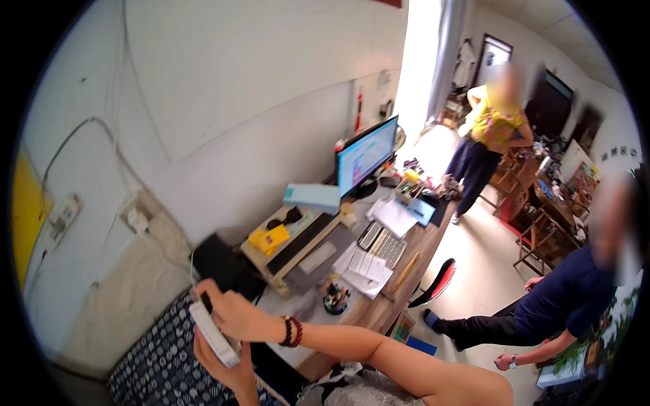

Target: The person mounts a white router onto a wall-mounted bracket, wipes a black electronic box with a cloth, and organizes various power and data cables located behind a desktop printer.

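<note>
Both my hands hold a flat white rectangular device (215,338), seen almost edge-on at the lower left. My right hand (233,312) lies over its top, fingers curled around its upper end; a dark and red beaded bracelet (292,331) sits on that wrist. Beneath it, my left hand (227,371) cups the device from below. Under the hands lies a dark blue patterned cloth (159,365).
A wooden desk (379,304) carries a lit monitor (366,157), a keyboard (381,243), papers (365,269), a pen cup (336,299), a pale blue box (312,197) and a yellow box (269,239). One person stands by the doorway (489,145); another in dark blue sits at the right (555,304).
</note>
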`<action>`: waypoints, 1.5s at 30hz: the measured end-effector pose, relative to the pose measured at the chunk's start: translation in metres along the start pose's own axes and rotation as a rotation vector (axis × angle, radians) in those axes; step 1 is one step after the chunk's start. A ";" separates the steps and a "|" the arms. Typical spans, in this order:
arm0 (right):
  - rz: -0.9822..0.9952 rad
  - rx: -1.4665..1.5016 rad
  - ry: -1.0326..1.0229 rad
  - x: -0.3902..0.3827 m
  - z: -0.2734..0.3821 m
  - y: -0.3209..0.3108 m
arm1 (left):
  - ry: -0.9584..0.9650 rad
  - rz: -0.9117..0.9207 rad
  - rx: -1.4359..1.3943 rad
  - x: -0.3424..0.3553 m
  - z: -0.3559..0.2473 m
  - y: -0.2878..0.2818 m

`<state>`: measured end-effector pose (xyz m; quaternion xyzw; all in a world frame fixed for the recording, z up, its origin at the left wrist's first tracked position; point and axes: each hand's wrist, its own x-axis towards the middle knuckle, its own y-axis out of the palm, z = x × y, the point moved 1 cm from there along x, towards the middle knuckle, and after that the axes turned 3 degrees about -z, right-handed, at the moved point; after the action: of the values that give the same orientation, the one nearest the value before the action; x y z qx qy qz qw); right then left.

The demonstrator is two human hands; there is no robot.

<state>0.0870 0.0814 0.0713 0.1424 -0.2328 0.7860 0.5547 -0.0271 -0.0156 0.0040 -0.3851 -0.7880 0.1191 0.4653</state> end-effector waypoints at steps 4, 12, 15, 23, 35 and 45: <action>-0.081 -0.035 0.073 0.000 -0.021 0.007 | -0.133 -0.100 -0.188 -0.002 -0.002 0.011; -0.025 -0.084 0.125 -0.019 -0.021 0.036 | -0.404 -0.253 -0.437 -0.024 0.049 0.012; -0.123 0.020 -0.030 -0.036 -0.031 0.020 | -0.538 -0.328 -0.509 -0.039 0.076 -0.003; 0.025 -0.255 0.591 -0.177 -0.127 -0.092 | -0.881 -0.503 -0.789 -0.064 0.090 -0.030; 0.173 -0.870 0.923 -0.334 -0.184 -0.104 | -0.922 -0.456 -0.822 -0.070 0.093 -0.018; 0.306 -0.722 0.181 -0.193 -0.262 -0.026 | -1.041 -0.423 -0.984 -0.044 0.076 -0.002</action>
<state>0.1862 0.0702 -0.2390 -0.1679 -0.4626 0.7367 0.4638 -0.0785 -0.0355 -0.0639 -0.2828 -0.9260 -0.1727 -0.1811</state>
